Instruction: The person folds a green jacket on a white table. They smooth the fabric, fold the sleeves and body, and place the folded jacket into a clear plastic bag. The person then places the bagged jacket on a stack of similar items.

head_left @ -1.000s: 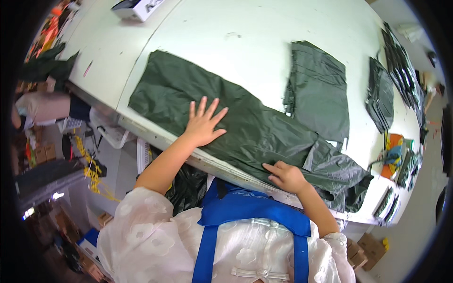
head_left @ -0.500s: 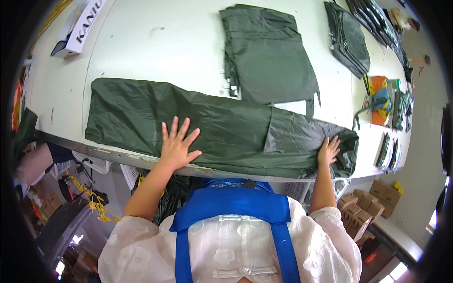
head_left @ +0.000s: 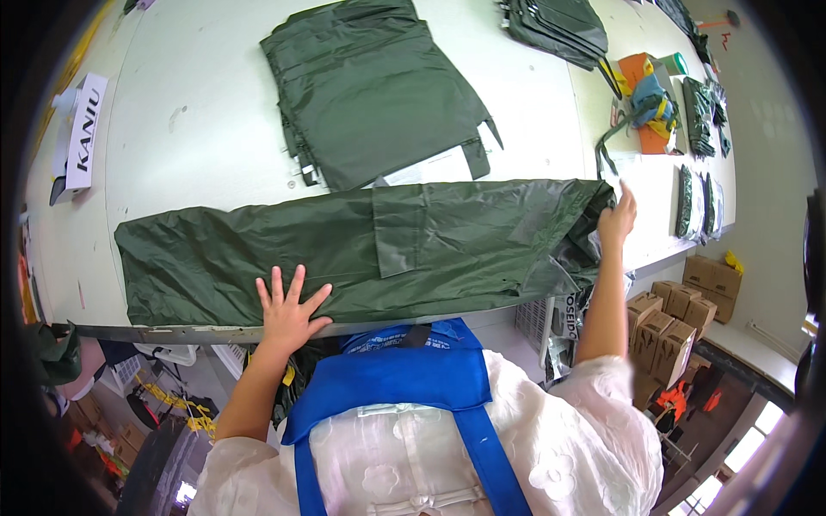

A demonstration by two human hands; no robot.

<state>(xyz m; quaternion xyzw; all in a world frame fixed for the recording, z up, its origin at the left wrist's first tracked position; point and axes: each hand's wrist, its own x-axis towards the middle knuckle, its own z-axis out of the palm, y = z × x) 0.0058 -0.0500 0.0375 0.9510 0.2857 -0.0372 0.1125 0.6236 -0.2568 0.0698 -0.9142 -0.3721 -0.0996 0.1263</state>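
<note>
A long folded strip of dark green, slightly shiny fabric (head_left: 327, 245) lies along the near edge of the table, with a square patch or flap near its middle. My left hand (head_left: 291, 314) rests flat on its near edge, fingers spread. At the strip's right end, my right hand (head_left: 618, 217) is at the crumpled, darker edge, its fingers bent against the fabric; part of the grip is hidden. Just beyond the strip lies a stack of flat dark green fabric pieces (head_left: 379, 95), with a white sheet (head_left: 430, 168) showing under its near side.
A white box (head_left: 86, 133) stands at the left. More dark green folded pieces (head_left: 557, 30) lie at the far right, near an orange box (head_left: 635, 73) with blue and yellow cloth. Packed bundles (head_left: 691, 202) lie near the right edge. Cardboard boxes (head_left: 662, 335) stand below, right of the table.
My right hand has gone from lying spread on the strip to its far right corner, where the fabric end has shifted. My left hand stays flat on the strip. The view has swung right.
</note>
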